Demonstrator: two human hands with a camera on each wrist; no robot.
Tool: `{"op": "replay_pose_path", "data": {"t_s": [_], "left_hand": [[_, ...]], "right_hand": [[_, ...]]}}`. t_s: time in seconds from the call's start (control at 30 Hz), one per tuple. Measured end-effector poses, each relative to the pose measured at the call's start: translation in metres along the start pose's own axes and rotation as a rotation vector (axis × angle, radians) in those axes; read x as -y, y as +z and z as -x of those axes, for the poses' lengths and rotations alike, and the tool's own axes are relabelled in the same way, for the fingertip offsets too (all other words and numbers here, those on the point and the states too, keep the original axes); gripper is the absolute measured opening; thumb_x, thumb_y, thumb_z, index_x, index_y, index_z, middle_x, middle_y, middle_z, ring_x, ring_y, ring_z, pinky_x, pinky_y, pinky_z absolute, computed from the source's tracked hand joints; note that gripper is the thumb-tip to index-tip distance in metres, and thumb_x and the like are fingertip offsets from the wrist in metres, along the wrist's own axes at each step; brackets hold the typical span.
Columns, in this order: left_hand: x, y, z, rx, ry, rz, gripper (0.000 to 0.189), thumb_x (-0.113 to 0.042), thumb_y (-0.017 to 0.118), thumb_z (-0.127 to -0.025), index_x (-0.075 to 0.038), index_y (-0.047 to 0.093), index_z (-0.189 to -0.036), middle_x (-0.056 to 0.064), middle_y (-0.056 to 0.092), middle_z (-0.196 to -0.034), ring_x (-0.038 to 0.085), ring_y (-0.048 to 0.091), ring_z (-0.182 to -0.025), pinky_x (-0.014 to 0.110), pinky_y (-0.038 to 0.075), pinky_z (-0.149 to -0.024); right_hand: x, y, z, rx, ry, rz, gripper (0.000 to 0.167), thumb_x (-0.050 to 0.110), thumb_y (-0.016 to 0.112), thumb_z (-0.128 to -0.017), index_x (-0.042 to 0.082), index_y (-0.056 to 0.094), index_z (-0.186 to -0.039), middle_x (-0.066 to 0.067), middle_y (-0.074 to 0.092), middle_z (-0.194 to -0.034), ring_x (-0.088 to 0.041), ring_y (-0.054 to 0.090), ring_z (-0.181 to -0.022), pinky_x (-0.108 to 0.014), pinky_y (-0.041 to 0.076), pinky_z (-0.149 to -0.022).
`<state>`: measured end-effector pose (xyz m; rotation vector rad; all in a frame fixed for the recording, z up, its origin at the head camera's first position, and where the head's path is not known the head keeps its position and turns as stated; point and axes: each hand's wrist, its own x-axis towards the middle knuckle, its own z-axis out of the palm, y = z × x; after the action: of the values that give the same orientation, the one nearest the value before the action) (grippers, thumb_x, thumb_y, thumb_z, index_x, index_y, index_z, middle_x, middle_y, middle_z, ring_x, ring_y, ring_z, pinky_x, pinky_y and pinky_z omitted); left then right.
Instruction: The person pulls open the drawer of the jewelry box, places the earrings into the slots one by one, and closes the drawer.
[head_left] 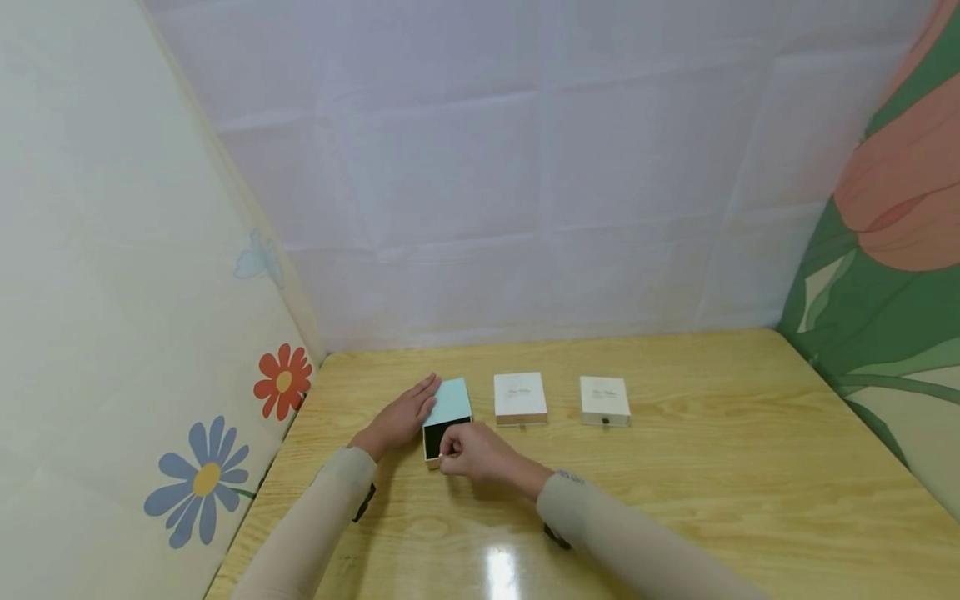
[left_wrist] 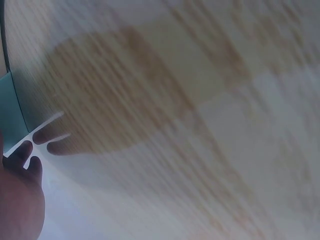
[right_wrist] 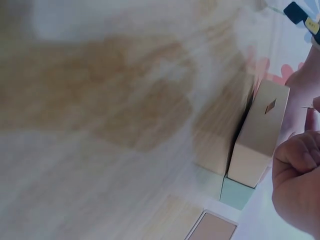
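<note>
A teal drawer box (head_left: 447,402) lies at the left of the table, its dark-lined drawer (head_left: 435,442) pulled out toward me. My left hand (head_left: 401,417) rests along the box's left side, fingers straight, fingertips at the teal lid's edge. Over the front right of the drawer, my right hand (head_left: 476,452) has curled fingers, with thumb and finger pinched together. In the right wrist view, a tiny thin item (right_wrist: 307,107) sticks out from those fingertips; its kind is too small to tell. The drawer's pale front (right_wrist: 262,127) shows a small diamond-shaped mark there.
To the right of the teal box stands a white box (head_left: 520,396) with printed lettering. Farther right is a smaller white box (head_left: 604,400) with a dark pull tab. All stand on a wooden table (head_left: 712,483), with a white cloth backdrop (head_left: 480,183) behind.
</note>
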<state>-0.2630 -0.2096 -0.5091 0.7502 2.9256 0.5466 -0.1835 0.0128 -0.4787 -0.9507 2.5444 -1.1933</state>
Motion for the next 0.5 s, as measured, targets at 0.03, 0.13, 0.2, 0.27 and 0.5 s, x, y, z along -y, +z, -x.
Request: {"op": "replay_pose_path", "data": {"t_s": [0.03, 0.13, 0.2, 0.27, 0.5], "left_hand": [[0.000, 0.000, 0.000, 0.001, -0.001, -0.001, 0.056, -0.035, 0.027, -0.113, -0.010, 0.021, -0.162, 0.010, 0.017, -0.169, 0.029, 0.021, -0.154, 0.049, 0.026, -0.123], [-0.002, -0.001, 0.001, -0.002, -0.002, 0.005, 0.056, -0.035, 0.028, -0.113, -0.009, 0.021, -0.162, 0.010, 0.018, -0.169, 0.030, 0.022, -0.154, 0.050, 0.027, -0.123], [-0.003, -0.002, 0.001, -0.004, -0.001, 0.011, 0.056, -0.035, 0.028, -0.113, -0.009, 0.022, -0.162, 0.010, 0.017, -0.169, 0.030, 0.022, -0.154, 0.051, 0.027, -0.123], [-0.004, -0.002, 0.002, -0.006, -0.001, 0.014, 0.055, -0.034, 0.028, -0.113, -0.008, 0.022, -0.162, 0.010, 0.017, -0.169, 0.030, 0.022, -0.154, 0.051, 0.027, -0.123], [-0.004, -0.003, 0.001, -0.008, 0.000, 0.027, 0.055, -0.034, 0.029, -0.113, -0.009, 0.022, -0.162, 0.011, 0.019, -0.169, 0.031, 0.023, -0.154, 0.051, 0.027, -0.123]], "right_hand": [[0.000, 0.000, -0.002, -0.003, 0.005, 0.006, 0.003, 0.009, 0.071, -0.083, 0.011, 0.070, -0.085, 0.011, 0.050, -0.058, -0.001, 0.042, -0.053, -0.016, 0.041, -0.055], [-0.002, 0.000, -0.008, 0.000, 0.029, 0.023, 0.004, 0.011, 0.071, -0.086, 0.014, 0.069, -0.084, 0.011, 0.055, -0.061, -0.001, 0.046, -0.054, -0.017, 0.044, -0.057], [-0.002, 0.000, -0.011, 0.004, 0.046, 0.034, 0.006, 0.012, 0.072, -0.087, 0.015, 0.069, -0.083, 0.011, 0.058, -0.064, -0.002, 0.049, -0.056, -0.018, 0.046, -0.058], [0.000, -0.001, -0.014, 0.004, 0.063, 0.046, 0.008, 0.012, 0.072, -0.088, 0.016, 0.068, -0.082, 0.010, 0.059, -0.065, -0.003, 0.050, -0.056, -0.019, 0.046, -0.059], [0.001, 0.001, -0.029, 0.030, 0.087, 0.140, 0.010, 0.011, 0.072, -0.085, 0.018, 0.071, -0.077, 0.012, 0.063, -0.067, -0.002, 0.053, -0.057, -0.018, 0.048, -0.058]]}}
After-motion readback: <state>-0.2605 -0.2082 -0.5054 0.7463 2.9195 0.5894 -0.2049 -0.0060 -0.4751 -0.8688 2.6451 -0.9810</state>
